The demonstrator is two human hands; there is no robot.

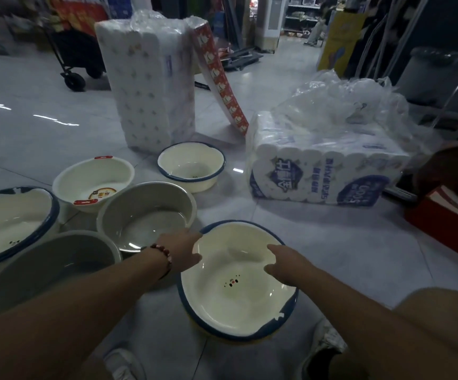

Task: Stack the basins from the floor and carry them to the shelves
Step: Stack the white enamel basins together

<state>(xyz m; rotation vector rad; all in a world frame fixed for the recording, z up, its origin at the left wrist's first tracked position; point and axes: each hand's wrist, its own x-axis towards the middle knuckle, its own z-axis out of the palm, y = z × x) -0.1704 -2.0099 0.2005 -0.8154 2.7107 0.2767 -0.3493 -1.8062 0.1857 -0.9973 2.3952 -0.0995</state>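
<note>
This is a shop, seen from the aisle floor. Big wrapped packs of toilet paper sit on the pale tiles, one upright (151, 86) and one lying flat (323, 165), both in clear plastic with printed labels. Several basins (192, 165) are spread out on the floor (30, 111) like stock waiting to be put away. Far back, lit shelves (301, 17) hold rows of goods, and a white appliance (270, 23) stands by them. At the left, bright packaged goods (79, 9) are piled above a black wheeled cart (77, 56). A red carton (447, 218) sits at the right edge.
</note>
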